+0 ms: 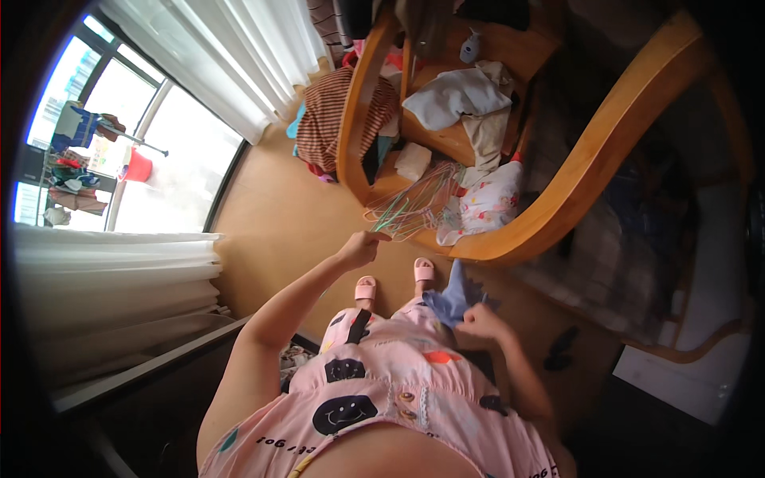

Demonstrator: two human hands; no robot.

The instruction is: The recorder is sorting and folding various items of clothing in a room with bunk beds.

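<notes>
My left hand point(360, 249) is closed at the near end of a bundle of thin pink and green hangers point(410, 209), which fans out over the edge of a wooden bed frame or seat. My right hand point(483, 322) grips a piece of blue cloth point(453, 298) in front of my right thigh. The cloth hangs bunched and slightly blurred, so its exact kind is unclear. Beyond the hangers lies a white patterned cloth bundle point(490, 199) on the wood.
A curved orange-brown wooden frame point(574, 175) spans the right. Light garments point(454, 95) and a striped brown cloth point(339, 111) drape on the furniture. White curtains point(223, 56) and a window stand left, with a red bucket point(137, 166) outside. Dark slippers point(562, 348) lie at lower right.
</notes>
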